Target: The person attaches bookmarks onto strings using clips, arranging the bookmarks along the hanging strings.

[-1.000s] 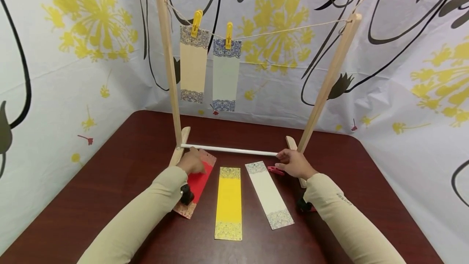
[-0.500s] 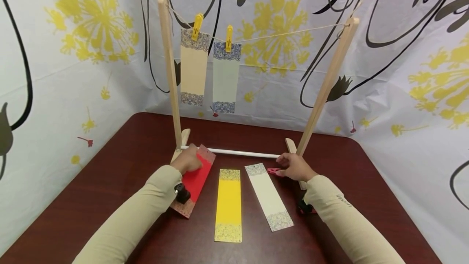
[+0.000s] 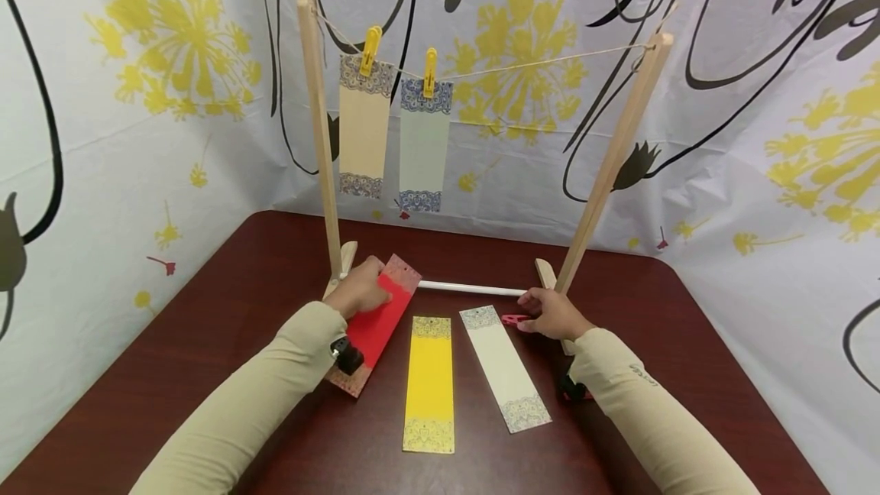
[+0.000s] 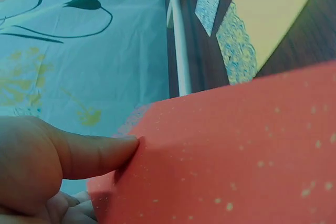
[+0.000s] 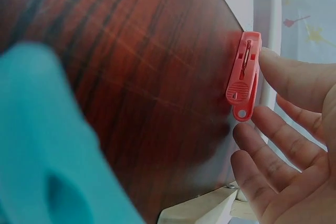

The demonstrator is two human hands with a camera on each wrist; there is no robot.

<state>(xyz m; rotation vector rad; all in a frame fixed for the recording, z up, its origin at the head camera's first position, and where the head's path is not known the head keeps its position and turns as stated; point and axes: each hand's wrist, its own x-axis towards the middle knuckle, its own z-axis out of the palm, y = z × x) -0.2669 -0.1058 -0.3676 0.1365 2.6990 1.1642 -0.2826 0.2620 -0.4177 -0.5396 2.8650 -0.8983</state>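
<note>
In the head view my left hand (image 3: 360, 289) pinches a long red card (image 3: 380, 319) with patterned ends near its upper left edge. Its thumb lies on the gold-flecked face in the left wrist view, and the far fingers are partly hidden behind the card. The card is tilted, its upper end over the white rod (image 3: 474, 289). My right hand (image 3: 555, 313) is at the right, beside a red clothespin (image 5: 244, 77). In the right wrist view its thumb tip is at the clip's edge and the other fingers are loosely bent, not closed round it.
A yellow card (image 3: 429, 384) and a white card (image 3: 505, 369) lie on the dark table (image 3: 275, 418). Behind, a wooden frame (image 3: 612, 166) carries a string with two cards hung by yellow clothespins (image 3: 429, 73). A blurred teal shape (image 5: 47, 145) fills the right wrist view's lower left.
My left hand has taken hold of the red card and shifted it up and to the right, its upper end now past the rod. My right hand has stayed almost in place beside the clothespin.
</note>
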